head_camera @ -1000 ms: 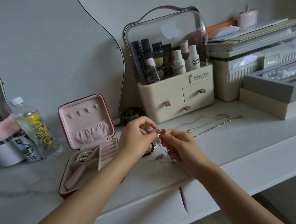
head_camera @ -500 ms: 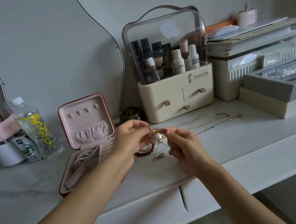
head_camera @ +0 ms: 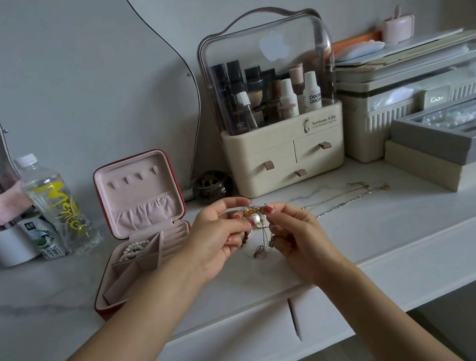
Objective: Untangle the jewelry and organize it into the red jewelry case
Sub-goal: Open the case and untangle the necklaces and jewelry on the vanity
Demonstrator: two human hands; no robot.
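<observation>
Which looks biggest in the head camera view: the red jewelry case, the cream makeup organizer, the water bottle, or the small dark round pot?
Largest to smallest as they look:
1. cream makeup organizer
2. red jewelry case
3. water bottle
4. small dark round pot

Tangled chains (head_camera: 257,219) with a pearl, lifted above the desk (head_camera: 363,232), ends dangling. Red jewelry case (head_camera: 139,227) open, lid upright, pearl bracelet (head_camera: 134,249) in rear compartment.
</observation>
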